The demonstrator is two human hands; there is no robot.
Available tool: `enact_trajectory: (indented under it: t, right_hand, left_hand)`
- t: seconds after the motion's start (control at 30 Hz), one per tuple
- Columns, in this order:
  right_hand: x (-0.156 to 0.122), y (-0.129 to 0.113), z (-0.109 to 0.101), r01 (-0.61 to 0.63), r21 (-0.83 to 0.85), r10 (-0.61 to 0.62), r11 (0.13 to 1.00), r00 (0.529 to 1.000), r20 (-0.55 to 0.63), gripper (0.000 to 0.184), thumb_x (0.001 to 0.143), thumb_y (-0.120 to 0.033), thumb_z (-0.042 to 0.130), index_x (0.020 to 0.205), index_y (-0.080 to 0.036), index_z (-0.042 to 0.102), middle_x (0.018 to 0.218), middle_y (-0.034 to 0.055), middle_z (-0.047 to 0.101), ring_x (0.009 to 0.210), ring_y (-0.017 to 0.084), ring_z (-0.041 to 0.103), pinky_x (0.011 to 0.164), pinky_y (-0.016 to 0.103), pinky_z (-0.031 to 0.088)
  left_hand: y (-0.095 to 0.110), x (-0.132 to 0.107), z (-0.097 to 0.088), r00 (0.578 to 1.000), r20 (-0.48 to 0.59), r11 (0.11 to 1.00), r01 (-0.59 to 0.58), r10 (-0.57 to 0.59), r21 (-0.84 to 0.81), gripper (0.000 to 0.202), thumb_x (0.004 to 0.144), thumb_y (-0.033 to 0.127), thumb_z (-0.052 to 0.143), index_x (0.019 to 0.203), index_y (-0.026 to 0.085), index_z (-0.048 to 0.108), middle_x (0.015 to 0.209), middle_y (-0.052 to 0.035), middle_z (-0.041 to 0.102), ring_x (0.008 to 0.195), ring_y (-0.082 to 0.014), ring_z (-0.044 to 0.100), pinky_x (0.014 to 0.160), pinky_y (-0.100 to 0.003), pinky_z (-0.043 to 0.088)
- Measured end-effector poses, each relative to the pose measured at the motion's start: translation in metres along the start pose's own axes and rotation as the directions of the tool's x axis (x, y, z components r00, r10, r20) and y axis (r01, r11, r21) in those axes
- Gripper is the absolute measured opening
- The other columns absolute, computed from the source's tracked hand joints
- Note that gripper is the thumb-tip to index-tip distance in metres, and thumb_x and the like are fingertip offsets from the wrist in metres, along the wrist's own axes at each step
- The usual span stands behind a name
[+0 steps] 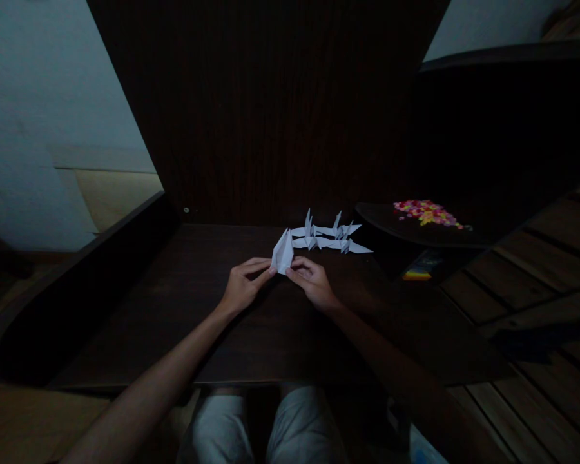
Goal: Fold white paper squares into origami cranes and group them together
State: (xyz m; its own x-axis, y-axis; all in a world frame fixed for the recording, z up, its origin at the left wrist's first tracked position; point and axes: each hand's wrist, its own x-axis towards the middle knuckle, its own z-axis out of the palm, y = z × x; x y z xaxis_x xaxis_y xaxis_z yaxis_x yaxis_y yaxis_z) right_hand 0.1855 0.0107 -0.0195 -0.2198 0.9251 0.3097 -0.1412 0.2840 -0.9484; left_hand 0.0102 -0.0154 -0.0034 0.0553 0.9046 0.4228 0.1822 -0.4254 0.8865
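A folded piece of white paper is held upright between my two hands, its pointed end away from me. My left hand pinches its lower left edge between thumb and fingers. On the other side, my right hand grips the lower right edge, thumb in front and fingers behind. Just beyond my right hand, several white paper cranes stand in two rows on the dark wooden desk, their wings and necks pointing up and sideways.
A curved dark shelf at the right bears a pile of small pink, red and yellow pieces. Below it sits an object with a rainbow-coloured edge. A tall dark panel closes the back, and a low side board borders the left.
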Motion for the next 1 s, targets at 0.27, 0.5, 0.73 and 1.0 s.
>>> enact_trajectory:
  t: [0.27,0.5,0.73,1.0]
  right_hand:
    - [0.0003,-0.0027,-0.0012,-0.033,-0.006,0.033,0.999,0.999,-0.041,0.05,0.058,-0.032,0.08,0.1,-0.023,0.054,0.073,-0.0029,0.061,0.069,0.013,0.059,0.068,0.027,0.05]
    - [-0.0017,-0.0057,0.0007,-0.11,-0.02,0.11,0.994,0.994,0.014,0.028,0.065,-0.042,0.074,0.074,-0.018,0.061,0.06,-0.001,0.061,0.052,0.011,0.056,0.049,0.024,0.045]
    - [-0.0025,-0.0068,0.0013,-0.158,-0.026,0.159,0.987,0.986,0.043,0.034,0.071,-0.047,0.069,0.06,-0.017,0.058,0.045,-0.001,0.058,0.037,0.01,0.05,0.037,0.021,0.038]
    - [-0.0019,-0.0068,0.0018,-0.218,0.051,0.218,0.975,0.976,0.006,0.036,0.07,-0.05,0.067,0.064,-0.016,0.059,0.048,-0.0023,0.057,0.036,0.009,0.051,0.031,0.019,0.038]
  left_hand:
    - [-0.0086,-0.0005,0.0037,0.993,0.063,0.99,0.103,-0.097,-0.091,0.059,0.072,0.031,0.069,0.127,0.016,0.055,0.099,-0.0059,0.068,0.086,-0.0176,0.063,0.082,-0.035,0.051]
    - [-0.0035,0.0007,0.001,0.992,0.109,0.997,0.068,-0.07,0.025,0.041,0.077,0.036,0.066,0.114,0.017,0.066,0.091,-0.0072,0.069,0.078,-0.0184,0.06,0.072,-0.033,0.05]
    - [-0.0039,0.0004,-0.0011,0.963,0.222,0.978,0.181,-0.154,-0.104,0.05,0.073,0.032,0.068,0.12,0.016,0.061,0.101,-0.0084,0.07,0.082,-0.0194,0.062,0.072,-0.032,0.05]
    - [0.0007,0.0023,-0.0046,0.906,0.362,0.946,0.289,-0.22,-0.147,0.049,0.07,0.028,0.069,0.118,0.017,0.063,0.103,-0.0084,0.071,0.081,-0.0209,0.063,0.067,-0.03,0.049]
